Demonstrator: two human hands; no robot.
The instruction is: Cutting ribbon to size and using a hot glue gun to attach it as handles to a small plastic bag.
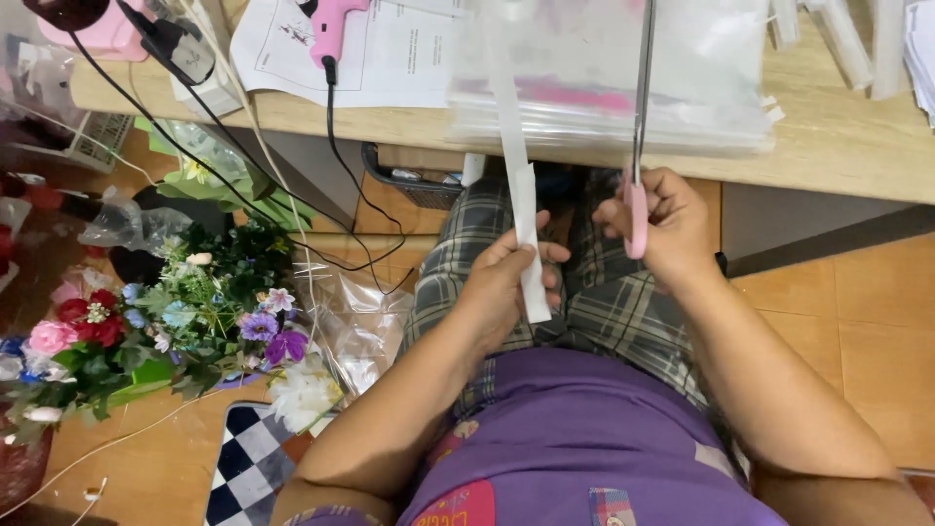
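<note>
while seated | left hand (502,278) pinches one white strip (521,209) | right hand (662,219) grips one scissors (640,117)

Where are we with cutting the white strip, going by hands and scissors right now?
Done: no cut-off pieces show. In hand: the left hand pinches the white strip, which runs up to the clear plastic sheets on the table; the right hand holds pink-handled scissors, blades up beside it. Left: the cut itself.

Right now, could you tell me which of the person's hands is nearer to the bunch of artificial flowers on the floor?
The left hand. It holds the white strip over the lap, just right of the artificial flowers. The right hand, gripping the pink-handled scissors, is farther away.
</note>
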